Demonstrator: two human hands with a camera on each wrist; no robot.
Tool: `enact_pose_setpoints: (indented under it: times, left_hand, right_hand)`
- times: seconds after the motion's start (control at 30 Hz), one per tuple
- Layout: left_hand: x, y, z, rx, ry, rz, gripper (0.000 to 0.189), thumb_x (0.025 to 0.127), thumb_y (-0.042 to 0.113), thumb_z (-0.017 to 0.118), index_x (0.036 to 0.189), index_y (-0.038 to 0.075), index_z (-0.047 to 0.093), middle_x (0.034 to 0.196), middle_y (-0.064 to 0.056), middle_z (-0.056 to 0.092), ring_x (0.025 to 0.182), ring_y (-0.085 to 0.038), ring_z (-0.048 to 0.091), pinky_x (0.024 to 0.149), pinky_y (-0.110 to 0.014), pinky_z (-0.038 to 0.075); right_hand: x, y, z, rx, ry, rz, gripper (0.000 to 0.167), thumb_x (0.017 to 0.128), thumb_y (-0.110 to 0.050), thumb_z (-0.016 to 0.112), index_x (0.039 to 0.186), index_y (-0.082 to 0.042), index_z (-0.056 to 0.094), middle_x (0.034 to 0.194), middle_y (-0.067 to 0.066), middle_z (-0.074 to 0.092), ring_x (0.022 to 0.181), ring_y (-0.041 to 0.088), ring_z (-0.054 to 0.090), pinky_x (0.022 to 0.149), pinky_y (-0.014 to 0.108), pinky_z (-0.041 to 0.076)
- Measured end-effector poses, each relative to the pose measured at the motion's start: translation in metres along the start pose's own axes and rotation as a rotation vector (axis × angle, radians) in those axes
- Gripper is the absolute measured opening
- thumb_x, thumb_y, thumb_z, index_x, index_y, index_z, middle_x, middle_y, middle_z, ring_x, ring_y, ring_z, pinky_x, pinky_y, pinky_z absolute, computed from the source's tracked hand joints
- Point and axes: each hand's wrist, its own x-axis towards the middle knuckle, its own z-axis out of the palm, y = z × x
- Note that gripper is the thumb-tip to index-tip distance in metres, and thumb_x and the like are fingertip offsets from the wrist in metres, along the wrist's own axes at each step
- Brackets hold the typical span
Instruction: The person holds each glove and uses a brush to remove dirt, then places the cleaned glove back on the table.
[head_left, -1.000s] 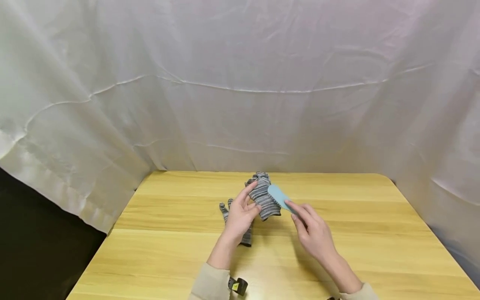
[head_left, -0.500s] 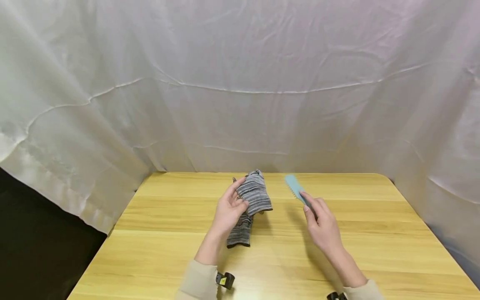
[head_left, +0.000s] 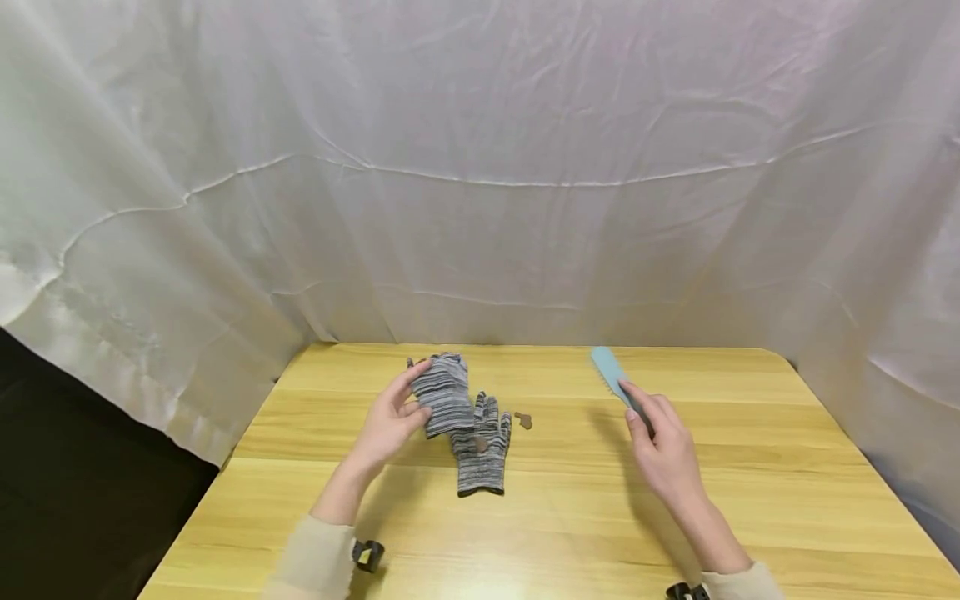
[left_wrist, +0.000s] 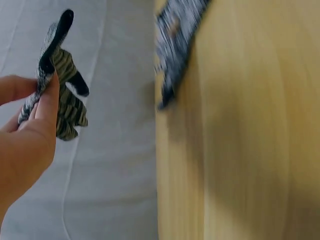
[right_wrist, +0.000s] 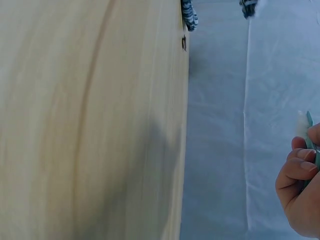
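Pale, wrinkled curtain (head_left: 480,242) fills the upper part of the head view, with a dark area (head_left: 82,475) at lower left and a wood-grain table (head_left: 750,467) across the lower part. Left of centre, the left hand (head_left: 388,425) pinches a grey-and-black striped knit glove (head_left: 446,396) between thumb and fingers, holding it above the table with its cuff toward the lower right. Just beyond that cuff, near the lower middle of the frame, a matching second glove (head_left: 483,468) lies with its fingers pointing up the frame and a brown patch (head_left: 481,445) on it. Small brown pieces (head_left: 523,420) lie on the wood just to its right. Right of centre, the right hand (head_left: 666,454) grips a light blue brush (head_left: 609,367), fingers and thumb closed round its handle; the head points to the upper left, bristles along its left edge, well apart from both gloves. Beige sleeves (head_left: 315,550) enter from the bottom edge.
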Motion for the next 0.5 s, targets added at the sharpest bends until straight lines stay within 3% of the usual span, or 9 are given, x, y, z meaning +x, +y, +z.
enact_pose_setpoints:
  times: [0.17,0.3,0.43,0.5]
  left_hand:
    - [-0.012,-0.004,-0.048,0.064,-0.096,-0.042,0.078,0.091,-0.018,0.054,0.162,0.003,0.030,0.157,-0.036,0.037,0.122,-0.040,0.064,0.090,-0.029,0.060]
    - [-0.024,-0.007,-0.088,0.139,-0.146,-0.080,0.073,0.096,-0.010,0.058,0.162,0.002,0.030,0.164,-0.033,0.025,0.136,-0.045,0.049,0.096,-0.028,0.056]
    - [-0.039,-0.012,-0.122,0.229,-0.177,-0.131,0.070,0.099,0.001,0.062,0.162,0.004,0.032,0.170,-0.026,0.015,0.149,-0.052,0.023,0.113,-0.046,0.042]
    - [-0.046,-0.014,-0.135,0.272,-0.180,-0.163,0.069,0.099,0.004,0.063,0.162,0.006,0.034,0.171,-0.025,0.013,0.151,-0.055,0.015,0.115,-0.055,0.035]
  right_hand:
    - [0.000,0.001,-0.002,-0.008,-0.006,0.015,0.044,0.102,0.000,0.060,0.144,-0.013,0.063,0.103,0.006,0.063,0.067,0.008,0.043,0.055,0.022,0.038]
    - [0.001,0.002,-0.001,-0.019,-0.014,0.018,0.044,0.102,-0.001,0.060,0.144,-0.013,0.063,0.103,0.006,0.063,0.067,0.008,0.044,0.056,0.023,0.038]
    - [0.000,0.004,-0.001,-0.020,-0.020,0.016,0.044,0.101,0.000,0.061,0.143,-0.012,0.063,0.103,0.005,0.063,0.067,0.008,0.044,0.056,0.024,0.039]
    - [0.000,0.005,0.000,-0.022,-0.022,0.015,0.044,0.101,0.000,0.061,0.143,-0.013,0.063,0.103,0.005,0.063,0.067,0.008,0.044,0.056,0.024,0.039]
